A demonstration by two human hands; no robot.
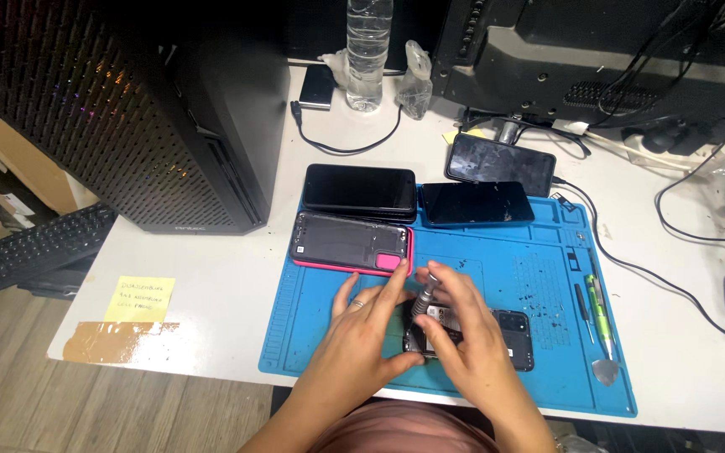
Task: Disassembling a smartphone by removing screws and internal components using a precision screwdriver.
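Note:
An opened black phone lies back side up on the blue work mat, with its inner parts showing. My right hand holds a small grey screwdriver upright over the phone's left part. My left hand rests on the mat at the phone's left end, thumb against its edge and fingers raised beside the screwdriver. A ring sits on one left finger.
A phone in a pink case and three dark phones lie at the mat's far edge. Tweezers and a green tool lie at the mat's right. A black computer tower, a water bottle, cables, a keyboard and a yellow note surround the mat.

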